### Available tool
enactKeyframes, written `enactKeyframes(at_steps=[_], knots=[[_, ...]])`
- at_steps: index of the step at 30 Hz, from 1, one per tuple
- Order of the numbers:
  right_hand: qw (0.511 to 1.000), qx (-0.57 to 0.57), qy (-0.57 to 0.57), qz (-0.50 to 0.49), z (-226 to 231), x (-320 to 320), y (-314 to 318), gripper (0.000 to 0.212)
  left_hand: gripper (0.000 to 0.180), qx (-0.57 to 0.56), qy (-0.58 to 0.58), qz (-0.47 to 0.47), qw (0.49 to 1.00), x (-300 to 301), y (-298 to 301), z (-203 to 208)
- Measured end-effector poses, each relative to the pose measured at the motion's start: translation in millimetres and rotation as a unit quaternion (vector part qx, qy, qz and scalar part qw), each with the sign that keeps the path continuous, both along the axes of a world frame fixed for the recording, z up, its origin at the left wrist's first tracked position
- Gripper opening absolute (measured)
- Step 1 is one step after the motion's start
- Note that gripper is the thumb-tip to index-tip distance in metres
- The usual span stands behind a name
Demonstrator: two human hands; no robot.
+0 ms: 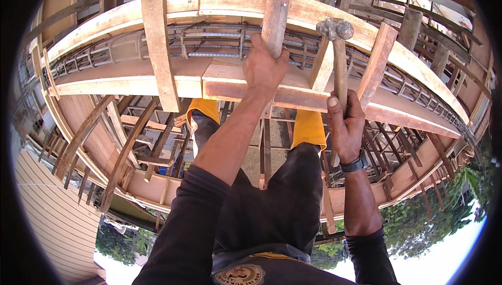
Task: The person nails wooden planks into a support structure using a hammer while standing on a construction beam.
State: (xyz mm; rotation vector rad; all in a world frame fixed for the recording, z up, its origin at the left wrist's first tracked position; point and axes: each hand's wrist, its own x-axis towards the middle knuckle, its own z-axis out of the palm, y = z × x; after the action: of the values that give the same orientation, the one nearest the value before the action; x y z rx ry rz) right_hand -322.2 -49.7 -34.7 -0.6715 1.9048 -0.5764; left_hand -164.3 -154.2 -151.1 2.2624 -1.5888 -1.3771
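Nearest, in black sleeves [183, 217], with a watch [354, 163] at the right wrist: two bare hands, neither one spread. In the right hand [348, 125], closed round the handle with the thumb along the wood, a hammer [340, 68]. In the left hand [263, 68], clasped between thumb and fingers, a batten [277, 13]; partly covered there, so cannot tell its length past the fist. Straight ahead of the left hand and touching it; ahead and to the left of the right hand, well apart from it. By that measure, left the nearer of the two. Pointing away from the body, with its long axis tipped slightly rightward at the far end, and reaching across and past the far board [230, 0]. To the right of the batten, near but not touching, the hammer: pointing away from the body too, almost parallel, with its head at the far end, set crosswise, one face toward the batten. Beyond the left wrist, between the front board [308, 98] and the far one, steel bars [209, 54]. To either side, more cleats [159, 50]. Lower down, yellow boots [308, 128]; farthest off, toward the bottom right rim, green trees [402, 233].
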Motion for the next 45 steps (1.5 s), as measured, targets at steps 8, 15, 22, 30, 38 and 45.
enactKeyframes(at_steps=[8,15,22,30,38,45], knots=[[1.0,-0.011,0.016,0.01,-7.8,0.2,-9.2,0.039,0.077,-0.178,-0.028,0.012,0.984,-2.4,2.7,1.1],[0.998,-0.019,0.056,0.016,-37.8,34.4,-27.1,0.046,0.028,-0.321,0.113,-0.115,0.933,8.1,-73.1,-13.4],[0.989,-0.056,0.132,-0.021,-106.2,87.0,-37.8,0.049,0.018,-0.354,0.139,-0.242,0.893,19.5,-95.5,-22.5],[0.993,-0.043,0.091,-0.062,-111.7,94.5,-33.9,0.045,0.015,-0.387,0.201,-0.206,0.876,19.6,-86.9,-29.8],[0.996,-0.01,0.045,-0.077,-100.0,95.5,-43.6,0.039,0.018,-0.419,0.183,-0.273,0.846,32.0,-89.9,-29.5],[0.996,0.034,0.045,-0.066,-96.1,89.1,-42.2,0.043,0.01,-0.349,0.184,-0.214,0.894,14.3,-90.4,-21.4]])
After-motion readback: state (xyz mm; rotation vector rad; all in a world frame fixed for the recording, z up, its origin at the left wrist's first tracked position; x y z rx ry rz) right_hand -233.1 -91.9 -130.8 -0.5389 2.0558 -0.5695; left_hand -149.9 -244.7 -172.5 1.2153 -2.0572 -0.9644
